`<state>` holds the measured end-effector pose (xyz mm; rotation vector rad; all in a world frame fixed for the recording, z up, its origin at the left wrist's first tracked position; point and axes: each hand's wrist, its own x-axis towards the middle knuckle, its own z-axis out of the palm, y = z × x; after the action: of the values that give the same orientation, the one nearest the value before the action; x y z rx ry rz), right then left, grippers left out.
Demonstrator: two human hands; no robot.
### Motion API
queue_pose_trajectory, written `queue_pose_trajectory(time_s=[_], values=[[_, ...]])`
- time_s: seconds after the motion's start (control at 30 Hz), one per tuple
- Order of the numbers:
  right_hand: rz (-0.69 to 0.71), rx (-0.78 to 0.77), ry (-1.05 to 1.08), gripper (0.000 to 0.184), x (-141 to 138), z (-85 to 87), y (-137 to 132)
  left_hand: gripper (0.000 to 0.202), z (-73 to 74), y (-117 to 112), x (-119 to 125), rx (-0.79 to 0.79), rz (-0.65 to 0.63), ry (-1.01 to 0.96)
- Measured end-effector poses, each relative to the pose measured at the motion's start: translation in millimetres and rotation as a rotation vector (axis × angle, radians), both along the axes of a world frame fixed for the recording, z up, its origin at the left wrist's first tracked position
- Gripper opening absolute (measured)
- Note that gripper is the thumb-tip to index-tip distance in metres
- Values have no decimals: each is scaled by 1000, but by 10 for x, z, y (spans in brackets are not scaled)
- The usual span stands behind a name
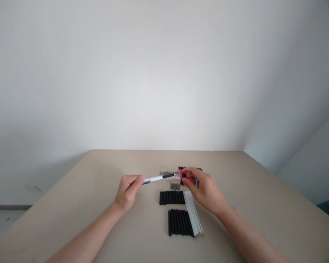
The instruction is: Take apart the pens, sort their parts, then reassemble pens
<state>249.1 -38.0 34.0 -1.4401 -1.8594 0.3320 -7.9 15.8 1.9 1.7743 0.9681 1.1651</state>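
Note:
In my left hand (127,193) is a ballpoint pen (157,178) with a white barrel and a black grip, pinched near its rear end. It slants slightly upward, tip pointing right. My right hand (203,184) closes its thumb and fingers on a small pink-and-black thing (181,176) at the pen's tip; its kind is not clear. Whether the tip touches it I cannot tell. Beneath the tip lie a row of small metal cone tips (168,172), some clear pieces (172,178) and several small springs (175,186). A bit of blue shows behind my right fingers.
Nearer to me lie two rows of black pen tubes, a shorter row (171,197) and a longer row (180,223). White refills (193,213) lie side by side along their right. More black pieces (199,169) show behind my right hand. The beige table (120,160) meets a white wall.

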Motion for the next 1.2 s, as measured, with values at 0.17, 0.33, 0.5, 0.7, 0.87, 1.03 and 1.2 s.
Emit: queue_pose_trajectory(time_s=[0.17,0.33,0.5,0.7,0.87,1.03,1.2], values=[[65,-70,87,17,-40,-26,-24,53,10,-10,8,-5,4,-2],[101,-100,159,17,-37,-81,-10,53,51,-38,7,-14,-26,3],[179,-155,264,13,-124,-82,-40,46,105,-113,83,-101,-290,-41],[327,-257,344,19,-313,-5,-118,47,122,-214,181,-115,-552,17],[311,-191,240,20,-346,-11,-110,45,111,-225,188,-157,-621,16],[379,-130,203,21,-309,-47,-123,46,121,-210,198,-162,-559,-15],[549,-58,271,30,-333,14,-166,45,153,-205,197,-154,-473,5]])
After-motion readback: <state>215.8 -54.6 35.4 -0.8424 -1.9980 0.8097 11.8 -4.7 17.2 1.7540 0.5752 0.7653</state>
